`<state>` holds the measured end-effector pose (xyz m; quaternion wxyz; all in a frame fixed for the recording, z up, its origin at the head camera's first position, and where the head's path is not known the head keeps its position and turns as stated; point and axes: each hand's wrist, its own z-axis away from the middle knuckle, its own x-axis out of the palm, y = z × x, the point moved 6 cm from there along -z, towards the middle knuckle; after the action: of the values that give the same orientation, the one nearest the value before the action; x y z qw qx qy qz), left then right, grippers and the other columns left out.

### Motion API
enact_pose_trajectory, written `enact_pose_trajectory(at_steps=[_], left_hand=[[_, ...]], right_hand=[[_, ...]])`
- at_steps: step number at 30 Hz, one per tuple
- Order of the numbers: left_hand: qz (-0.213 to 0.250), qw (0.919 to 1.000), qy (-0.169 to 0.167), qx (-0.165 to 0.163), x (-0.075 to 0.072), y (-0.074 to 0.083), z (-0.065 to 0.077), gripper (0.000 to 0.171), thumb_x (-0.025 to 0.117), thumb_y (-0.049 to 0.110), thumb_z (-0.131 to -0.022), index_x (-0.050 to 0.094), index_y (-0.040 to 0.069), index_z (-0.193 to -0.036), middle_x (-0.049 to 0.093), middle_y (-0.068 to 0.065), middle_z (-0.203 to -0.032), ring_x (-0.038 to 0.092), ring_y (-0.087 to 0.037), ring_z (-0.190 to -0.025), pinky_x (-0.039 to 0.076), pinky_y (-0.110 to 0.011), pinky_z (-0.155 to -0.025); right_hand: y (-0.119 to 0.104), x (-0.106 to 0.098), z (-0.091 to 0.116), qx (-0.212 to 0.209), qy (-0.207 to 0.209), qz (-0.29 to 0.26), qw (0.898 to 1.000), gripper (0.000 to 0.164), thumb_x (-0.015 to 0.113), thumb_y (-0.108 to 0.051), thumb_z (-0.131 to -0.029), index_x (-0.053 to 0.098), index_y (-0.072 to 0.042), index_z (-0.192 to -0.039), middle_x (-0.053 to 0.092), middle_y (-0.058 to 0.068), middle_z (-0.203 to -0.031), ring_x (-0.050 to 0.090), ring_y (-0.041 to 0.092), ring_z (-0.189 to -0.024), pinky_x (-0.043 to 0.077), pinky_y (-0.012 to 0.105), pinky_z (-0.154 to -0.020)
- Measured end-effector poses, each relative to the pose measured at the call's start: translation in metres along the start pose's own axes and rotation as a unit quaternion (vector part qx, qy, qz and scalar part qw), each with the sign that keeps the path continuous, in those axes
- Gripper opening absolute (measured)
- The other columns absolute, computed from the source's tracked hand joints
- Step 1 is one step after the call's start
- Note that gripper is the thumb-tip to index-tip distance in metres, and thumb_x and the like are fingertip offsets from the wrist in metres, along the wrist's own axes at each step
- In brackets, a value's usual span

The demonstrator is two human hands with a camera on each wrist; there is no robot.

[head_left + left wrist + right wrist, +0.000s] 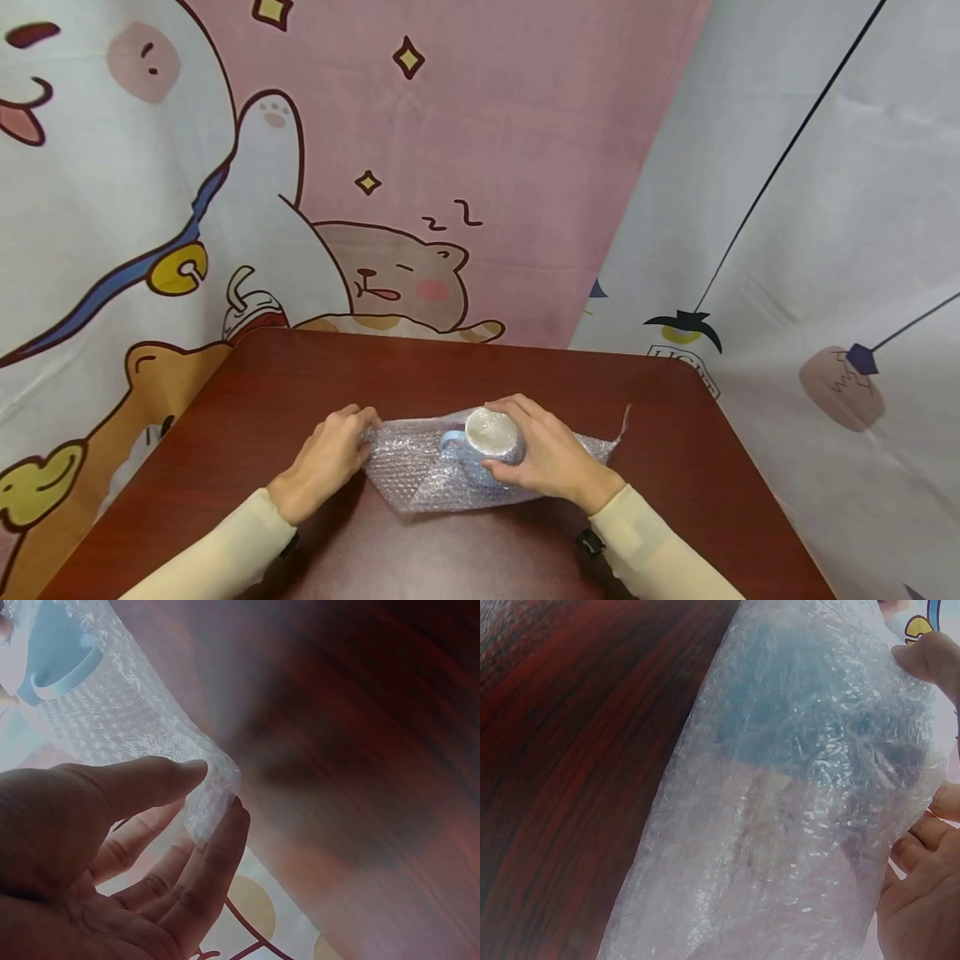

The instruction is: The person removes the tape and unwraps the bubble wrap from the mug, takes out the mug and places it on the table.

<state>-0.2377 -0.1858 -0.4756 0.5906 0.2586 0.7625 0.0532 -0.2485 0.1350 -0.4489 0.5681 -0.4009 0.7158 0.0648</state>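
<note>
A light blue mug (pixel 474 467) stands amid clear bubble wrap (pixel 408 468), its handle towards the left and its round white end (pixel 492 431) facing up under shiny film. My right hand (pixel 553 457) grips the mug from the right through the wrap, thumb at the near side and fingers over the far side. In the right wrist view the wrap (pixel 727 847) covers the blue mug wall (pixel 787 697). My left hand (pixel 327 452) pinches the wrap's left end between thumb (pixel 161 780) and fingers. The mug handle (pixel 71 679) shows at the left wrist view's upper left.
All of this is on a dark red-brown wooden table (pixel 420 558). A tapered end of the wrap (pixel 611 444) sticks out beyond my right hand. Behind the table hangs a cartoon-printed cloth (pixel 525 167).
</note>
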Motion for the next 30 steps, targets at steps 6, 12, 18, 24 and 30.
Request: enact_pose_trajectory(at_steps=[6,12,18,24,30], left_hand=[[-0.01,0.9999,0.004,-0.004,-0.003,0.003,0.0,0.03,0.092,-0.007,-0.087,0.083,0.01,-0.109,0.078,-0.01,-0.103,0.069,-0.022,-0.077,0.061,-0.041,-0.063],[-0.027,0.9995,0.016,-0.004,-0.006,0.005,0.002,0.028,0.095,-0.002,-0.088,0.083,0.012,-0.11,0.076,-0.008,-0.101,0.071,-0.025,-0.076,0.062,-0.044,-0.061],[-0.029,0.9994,0.013,-0.01,-0.007,0.006,0.003,0.025,0.094,0.002,-0.09,0.084,0.014,-0.11,0.076,-0.006,-0.102,0.066,-0.02,-0.073,0.059,-0.042,-0.059],[-0.031,0.9991,0.026,-0.012,-0.009,0.008,0.003,0.022,0.094,0.005,-0.091,0.085,0.013,-0.109,0.078,-0.007,-0.104,0.068,-0.02,-0.074,0.061,-0.044,-0.059],[-0.045,0.9974,0.057,0.002,-0.012,0.014,0.0,0.019,0.095,0.009,-0.093,0.085,0.014,-0.108,0.08,-0.007,-0.112,0.077,-0.025,-0.089,0.066,-0.047,-0.065]], right_hand=[[0.0,-0.001,-0.001,-0.001,0.004,0.002,1.0,0.083,0.102,-0.047,-0.085,0.069,-0.018,-0.155,0.074,-0.005,-0.147,0.076,0.015,-0.122,0.069,0.041,-0.1],[-0.001,-0.001,-0.001,0.005,0.0,-0.001,1.0,0.083,0.101,-0.048,-0.085,0.069,-0.018,-0.156,0.074,-0.005,-0.148,0.076,0.015,-0.122,0.069,0.041,-0.1],[-0.001,-0.001,0.0,0.005,-0.003,-0.004,1.0,0.082,0.101,-0.047,-0.086,0.069,-0.018,-0.155,0.074,-0.006,-0.148,0.076,0.015,-0.122,0.068,0.041,-0.101],[0.0,0.0,0.0,0.003,0.0,-0.001,1.0,0.082,0.101,-0.048,-0.086,0.069,-0.018,-0.155,0.074,-0.006,-0.147,0.076,0.015,-0.122,0.068,0.04,-0.1],[0.001,0.001,0.001,0.002,0.001,-0.011,1.0,0.082,0.102,-0.046,-0.086,0.069,-0.018,-0.156,0.073,-0.005,-0.149,0.076,0.016,-0.124,0.068,0.041,-0.102]])
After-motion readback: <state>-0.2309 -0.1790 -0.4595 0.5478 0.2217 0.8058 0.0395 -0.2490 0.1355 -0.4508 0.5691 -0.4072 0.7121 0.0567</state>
